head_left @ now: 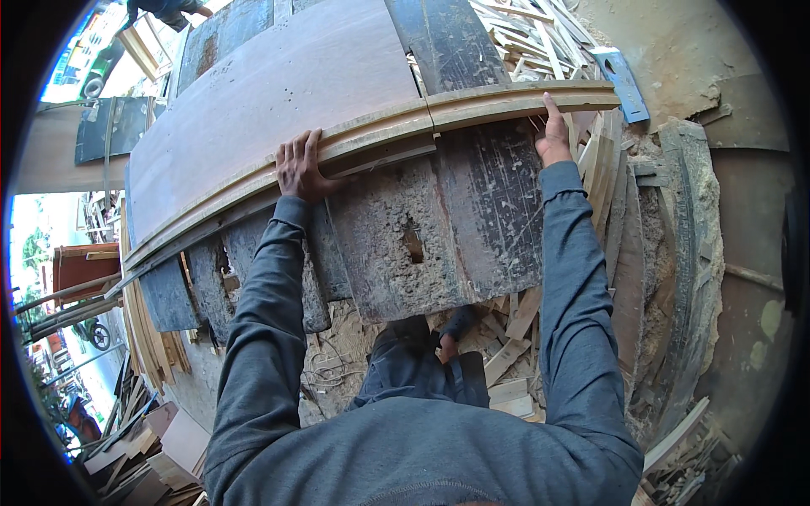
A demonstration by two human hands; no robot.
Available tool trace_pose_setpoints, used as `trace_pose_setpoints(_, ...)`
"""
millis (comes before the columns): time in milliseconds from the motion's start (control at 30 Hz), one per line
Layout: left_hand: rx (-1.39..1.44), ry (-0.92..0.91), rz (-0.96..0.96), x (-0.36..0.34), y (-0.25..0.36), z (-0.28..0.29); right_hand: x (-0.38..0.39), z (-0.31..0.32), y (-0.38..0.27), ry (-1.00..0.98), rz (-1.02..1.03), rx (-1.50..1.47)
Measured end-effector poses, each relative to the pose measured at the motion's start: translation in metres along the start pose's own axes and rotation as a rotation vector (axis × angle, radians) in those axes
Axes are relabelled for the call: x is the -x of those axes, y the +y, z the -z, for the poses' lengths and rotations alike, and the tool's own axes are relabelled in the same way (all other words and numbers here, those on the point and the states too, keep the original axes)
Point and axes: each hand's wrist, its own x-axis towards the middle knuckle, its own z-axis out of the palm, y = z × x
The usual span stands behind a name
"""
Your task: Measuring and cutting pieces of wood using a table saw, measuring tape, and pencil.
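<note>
A long, pale wooden strip (371, 131) with grooves along its length lies across the worn workbench (498, 211). A thin dark line crosses it between my hands. My left hand (302, 167) grips the strip, its fingers over the far edge and thumb out along the near side. Toward the strip's right end, my right hand (553, 135) holds it, one digit stretched over the top and the other fingers hidden below. A large pinkish plywood sheet (278, 76) lies flat behind the strip. Just beyond the right end is a flat blue piece (623, 84).
The bench planks are rough, with a hole (413, 244) in front of me. Scrap wood (540, 42) is piled at the far right, and more offcuts (160, 447) lie at lower left. Thick rough slabs (683, 244) stand on the right. Another person (169, 10) is partly visible at far left.
</note>
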Motion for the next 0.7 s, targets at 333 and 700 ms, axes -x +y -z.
trace_pose_setpoints(333,-0.013,0.009,0.008,-0.02,-0.015,-0.011,-0.017,-0.014,0.015,0.141,0.181,0.037)
trace_pose_setpoints(700,-0.077,-0.109,0.064,-0.041,-0.03,-0.017,0.131,0.086,-0.016,0.302,0.142,-0.368)
